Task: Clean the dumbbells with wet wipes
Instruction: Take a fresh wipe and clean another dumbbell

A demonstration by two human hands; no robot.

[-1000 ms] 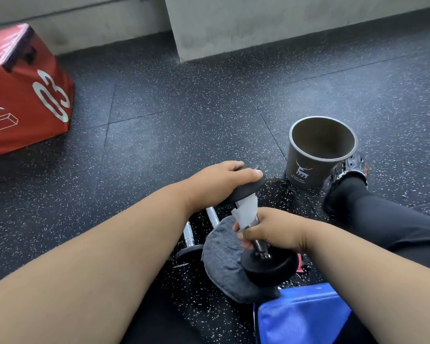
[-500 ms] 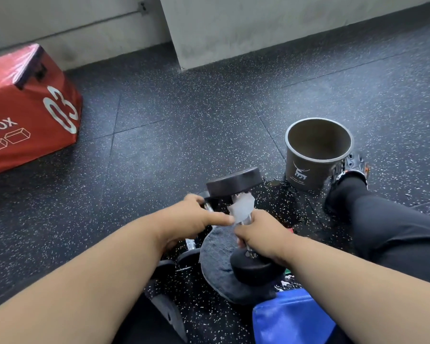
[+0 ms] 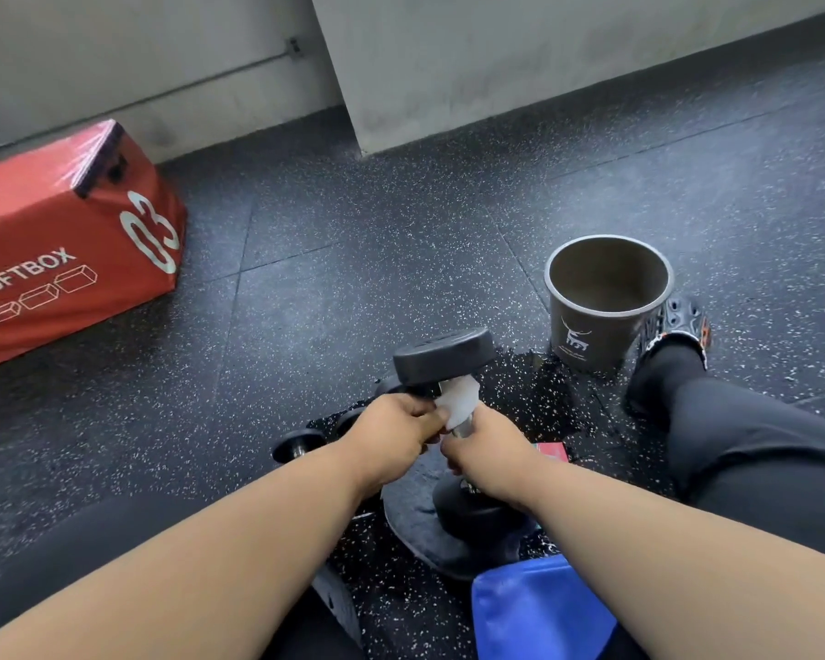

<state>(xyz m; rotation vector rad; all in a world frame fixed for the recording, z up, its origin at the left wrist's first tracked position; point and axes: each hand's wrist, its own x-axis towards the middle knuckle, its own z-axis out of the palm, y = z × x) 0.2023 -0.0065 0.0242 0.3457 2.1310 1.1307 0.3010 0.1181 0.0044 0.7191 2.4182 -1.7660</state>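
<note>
Wiping the upright dumbbell's handle

My right hand (image 3: 489,447) grips the handle of the dumbbell (image 3: 441,357), which stands on end on a grey cloth (image 3: 413,514) on the floor. My left hand (image 3: 394,428) pinches the white wet wipe (image 3: 458,402) wrapped around the handle, fingers closed on it. A grey bucket (image 3: 591,333) stands near, to the right.

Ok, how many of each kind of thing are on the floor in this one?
dumbbells: 3, two of them partly hidden behind the left hand
wet wipe: 1
bucket: 1
red soft box: 1
grey cloth: 1
Total: 7
</note>
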